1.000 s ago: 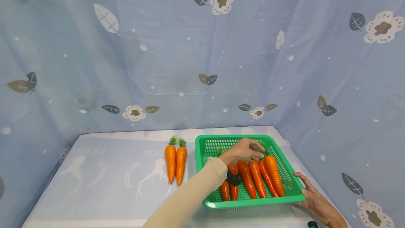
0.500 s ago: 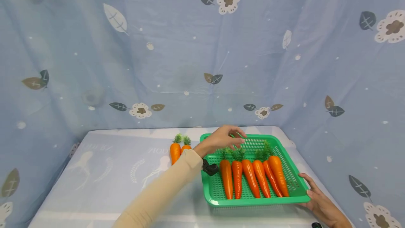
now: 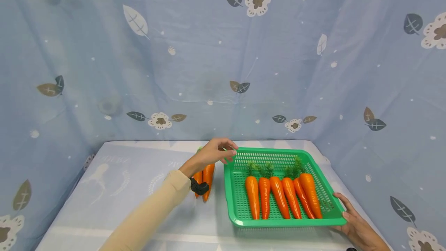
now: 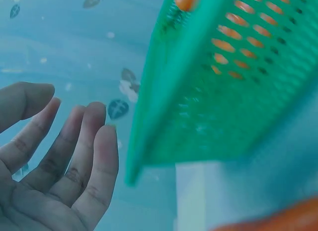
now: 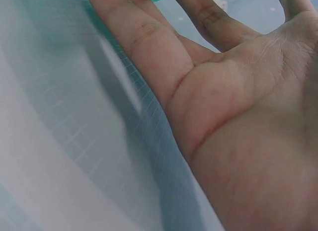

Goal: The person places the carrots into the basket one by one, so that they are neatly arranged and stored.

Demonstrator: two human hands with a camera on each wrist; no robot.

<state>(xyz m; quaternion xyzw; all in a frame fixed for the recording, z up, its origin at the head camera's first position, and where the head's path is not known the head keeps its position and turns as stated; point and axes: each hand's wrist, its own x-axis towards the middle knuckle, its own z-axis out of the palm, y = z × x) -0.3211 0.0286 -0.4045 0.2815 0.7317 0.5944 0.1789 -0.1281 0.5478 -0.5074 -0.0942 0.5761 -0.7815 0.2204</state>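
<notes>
The green basket (image 3: 283, 189) sits on the right half of the table (image 3: 115, 189), a perforated tray whose low walls keep its load from rolling off. Six carrots (image 3: 281, 195) lie in it side by side, tips toward the person and leafy tops toward the far wall, a layout that fills the floor in a single layer. Two more carrots (image 3: 205, 177) lie on the tablecloth just beside the basket's left wall, partly hidden behind the left wrist. The left hand (image 3: 212, 153) hovers above these two, near the basket's far left corner, fingers loosely extended and holding nothing; the left wrist view shows the fingers (image 4: 82, 156) spread and relaxed next to the basket wall (image 4: 198, 116). The forearm in its beige sleeve (image 3: 153, 212) reaches diagonally from the lower left. The right hand (image 3: 355, 226) rests at the basket's near right corner, fingers straight against the rim, apparently steadying it; the right wrist view shows an open palm (image 5: 233, 112) over the tablecloth.
</notes>
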